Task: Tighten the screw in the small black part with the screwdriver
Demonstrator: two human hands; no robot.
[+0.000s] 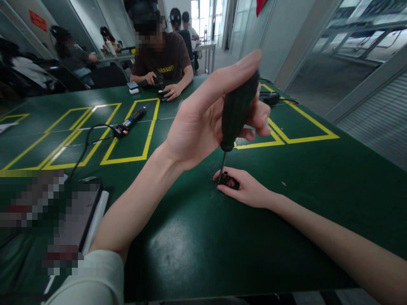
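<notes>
My left hand (pixel 203 114) is raised over the green table, its fingers closed round the dark handle of a screwdriver (pixel 237 114). The screwdriver stands nearly upright, and its thin metal shaft runs down to a small black part (pixel 225 179) on the table top. Thumb and fingers of my right hand (pixel 244 186) pinch that black part from the side and keep it against the table. A short round stub sticks up from the part; its exact kind is too small to tell. The screwdriver's tip meets the part's left side, partly hidden there.
Yellow tape outlines mark the green table (pixel 187 254). A corded power screwdriver (pixel 130 122) lies to the left, its cable (pixel 83 152) running towards blurred-out devices at the near left. Across the table a person (pixel 165 55) handles a dark object; a black cabled item (pixel 271 98) lies far right.
</notes>
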